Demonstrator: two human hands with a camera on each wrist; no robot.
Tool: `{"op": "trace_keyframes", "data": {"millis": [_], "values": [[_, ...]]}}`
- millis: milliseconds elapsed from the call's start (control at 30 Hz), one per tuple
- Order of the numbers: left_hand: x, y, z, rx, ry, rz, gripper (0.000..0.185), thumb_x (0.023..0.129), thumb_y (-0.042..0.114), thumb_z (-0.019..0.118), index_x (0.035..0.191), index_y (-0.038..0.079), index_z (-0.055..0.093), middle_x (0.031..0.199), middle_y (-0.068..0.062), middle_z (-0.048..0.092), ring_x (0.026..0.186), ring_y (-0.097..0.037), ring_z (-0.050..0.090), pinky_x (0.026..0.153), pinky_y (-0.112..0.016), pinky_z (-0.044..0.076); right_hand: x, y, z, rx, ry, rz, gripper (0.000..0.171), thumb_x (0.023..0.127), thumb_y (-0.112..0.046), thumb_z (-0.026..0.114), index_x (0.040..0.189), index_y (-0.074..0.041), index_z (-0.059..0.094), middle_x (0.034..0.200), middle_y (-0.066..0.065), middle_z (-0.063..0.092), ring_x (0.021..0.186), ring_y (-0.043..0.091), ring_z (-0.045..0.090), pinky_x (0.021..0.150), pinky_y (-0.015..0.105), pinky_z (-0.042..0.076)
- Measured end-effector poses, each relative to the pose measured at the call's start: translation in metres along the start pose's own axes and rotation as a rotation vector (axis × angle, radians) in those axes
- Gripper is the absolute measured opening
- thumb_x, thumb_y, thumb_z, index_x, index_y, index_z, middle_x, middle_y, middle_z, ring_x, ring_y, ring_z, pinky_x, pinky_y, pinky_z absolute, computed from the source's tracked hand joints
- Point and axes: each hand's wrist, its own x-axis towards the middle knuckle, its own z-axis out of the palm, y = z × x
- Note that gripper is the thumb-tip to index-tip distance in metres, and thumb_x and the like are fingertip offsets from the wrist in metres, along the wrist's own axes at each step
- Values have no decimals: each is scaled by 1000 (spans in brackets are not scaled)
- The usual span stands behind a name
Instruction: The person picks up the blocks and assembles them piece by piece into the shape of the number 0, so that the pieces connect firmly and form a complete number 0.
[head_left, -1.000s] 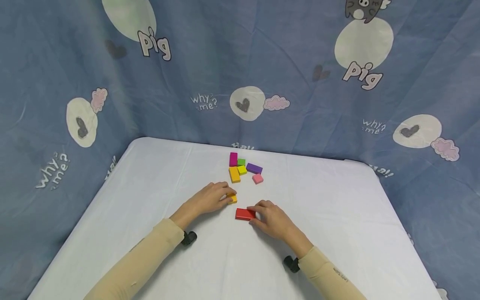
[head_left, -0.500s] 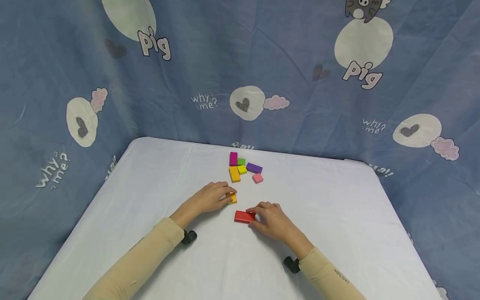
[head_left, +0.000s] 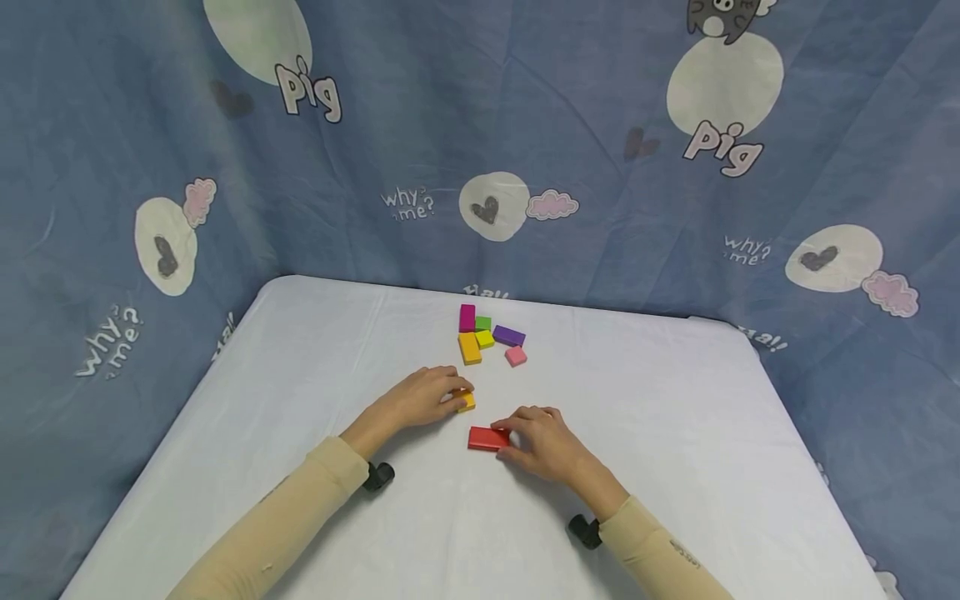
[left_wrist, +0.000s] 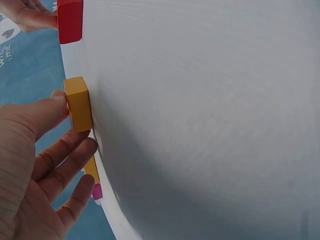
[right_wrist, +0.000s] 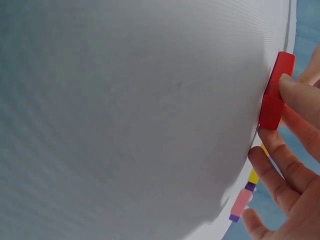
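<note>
On the white table, my left hand (head_left: 423, 398) pinches a small orange-yellow block (head_left: 467, 402) between thumb and fingers; the left wrist view shows the thumb on one side of this block (left_wrist: 79, 105) and a fingertip at its lower end. Nearer to me and to the right, my right hand (head_left: 543, 442) holds a longer red block (head_left: 486, 439) by its right end. In the right wrist view the thumb presses on the side of the red block (right_wrist: 276, 92), with a finger at its near end.
Behind the hands lies a loose cluster: a magenta block (head_left: 467, 318), a green block (head_left: 483, 323), a yellow block (head_left: 484, 339), an orange block (head_left: 469, 348), a purple block (head_left: 509, 336) and a pink block (head_left: 516, 356). A blue printed curtain (head_left: 600, 250) hangs behind the table (head_left: 660, 400).
My right hand has drawn the red block slightly toward me, widening its distance from the orange-yellow block. The left hand has stayed nearly in place, still pinching its block.
</note>
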Motion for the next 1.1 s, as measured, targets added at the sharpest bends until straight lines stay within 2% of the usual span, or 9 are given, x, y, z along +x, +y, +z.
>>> {"op": "trace_keyframes", "data": {"millis": [600, 1100], "values": [[-9, 6, -1, -43, -15, 1, 26, 93, 26, 69, 115, 13, 72, 97, 5, 64, 80, -11, 56, 76, -31, 47, -4, -5, 0, 23, -33, 19, 40, 88, -36, 73, 124, -18, 67, 110, -1, 65, 107, 17, 58, 102, 56, 33], [-20, 8, 0, -65, -55, -28, 29, 90, 29, 72, 115, 16, 73, 99, 7, 65, 88, -9, 59, 84, -30, 50, -6, -5, 2, 23, -14, -1, 38, 89, -35, 73, 123, -18, 68, 107, -3, 64, 105, 17, 58, 100, 53, 36]]}}
